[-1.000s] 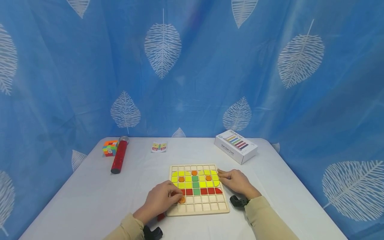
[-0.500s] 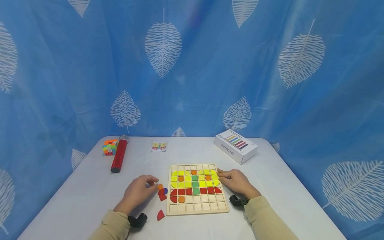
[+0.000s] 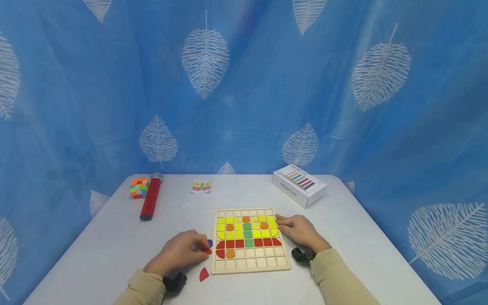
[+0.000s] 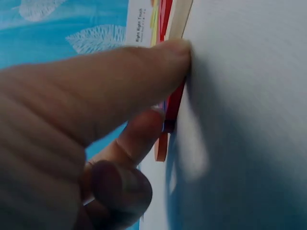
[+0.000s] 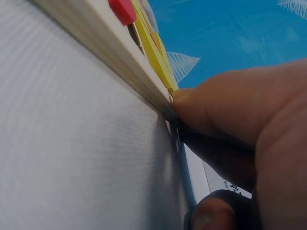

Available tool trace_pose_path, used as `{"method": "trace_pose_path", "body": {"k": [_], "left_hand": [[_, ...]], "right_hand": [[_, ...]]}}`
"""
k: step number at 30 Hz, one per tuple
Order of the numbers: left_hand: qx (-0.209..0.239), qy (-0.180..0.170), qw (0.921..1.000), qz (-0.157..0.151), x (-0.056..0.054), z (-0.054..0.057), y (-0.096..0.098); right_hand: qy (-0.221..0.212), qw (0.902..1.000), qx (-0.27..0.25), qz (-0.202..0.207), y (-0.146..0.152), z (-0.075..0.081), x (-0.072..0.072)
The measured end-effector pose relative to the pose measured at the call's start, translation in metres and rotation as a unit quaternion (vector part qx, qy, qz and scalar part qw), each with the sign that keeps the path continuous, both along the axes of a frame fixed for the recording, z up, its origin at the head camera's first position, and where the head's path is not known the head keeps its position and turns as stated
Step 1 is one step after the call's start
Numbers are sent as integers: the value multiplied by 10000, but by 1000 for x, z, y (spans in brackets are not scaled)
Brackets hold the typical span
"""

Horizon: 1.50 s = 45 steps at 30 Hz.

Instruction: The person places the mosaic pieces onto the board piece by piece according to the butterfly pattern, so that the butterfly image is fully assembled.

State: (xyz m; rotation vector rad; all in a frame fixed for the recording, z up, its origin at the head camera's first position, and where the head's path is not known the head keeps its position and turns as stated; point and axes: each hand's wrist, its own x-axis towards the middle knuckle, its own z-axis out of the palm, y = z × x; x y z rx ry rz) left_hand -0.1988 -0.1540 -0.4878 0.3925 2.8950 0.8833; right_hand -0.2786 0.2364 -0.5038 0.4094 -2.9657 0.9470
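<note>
My left hand (image 3: 181, 253) is at a small pile of loose pieces left of the wooden grid board (image 3: 263, 264). Its thumb and forefinger hold a red tile (image 3: 207, 251) from both sides, low at the tabletop in the left wrist view. A blue disc (image 3: 210, 243) and an orange piece (image 4: 161, 147) lie by the fingers, partly hidden. My right hand (image 3: 301, 231) grips the board's right edge, thumb tip beside a yellow tile (image 5: 156, 60). Yellow, green, red and orange pieces fill many cells; an orange disc (image 3: 230, 253) sits lower left.
A red quarter-circle (image 3: 204, 274) lies near the board's lower left corner. Toward the back stand a puzzle cube (image 3: 139, 188), a red tube (image 3: 151, 199), a small pattern card (image 3: 201, 187) and a white box (image 3: 299, 185). A blue leaf-patterned curtain surrounds the table.
My left hand drew back left from the board, leaving a red quarter-circle in a lower-left cell, then came down over the loose pieces. The right hand stays at the board's edge.
</note>
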Motion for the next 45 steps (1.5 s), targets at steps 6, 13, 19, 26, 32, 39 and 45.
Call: {"method": "trace_pose_path", "body": {"k": [6, 13, 19, 26, 32, 39, 45], "left_hand": [[-222, 85, 9997, 30, 2, 5, 0], [-345, 25, 9992, -223, 3, 10, -5], [-615, 204, 9974, 315, 5, 7, -2], [-756, 340, 9960, 335, 6, 3, 6], [-733, 299, 9959, 426, 6, 7, 0], [-343, 80, 9970, 690, 4, 5, -2], [-386, 136, 9961, 787, 2, 1, -2]], "right_hand": [[10, 10000, 4, -39, 1, 1, 0], [-64, 9999, -79, -61, 1, 0, 1], [-59, 9999, -110, -31, 0, 1, 1], [-47, 9999, -89, -18, 0, 1, 2], [-48, 9999, -131, -22, -1, 1, 2], [-6, 9999, -119, -1, 0, 0, 1], [-12, 10000, -89, -26, 0, 0, 2]]}}
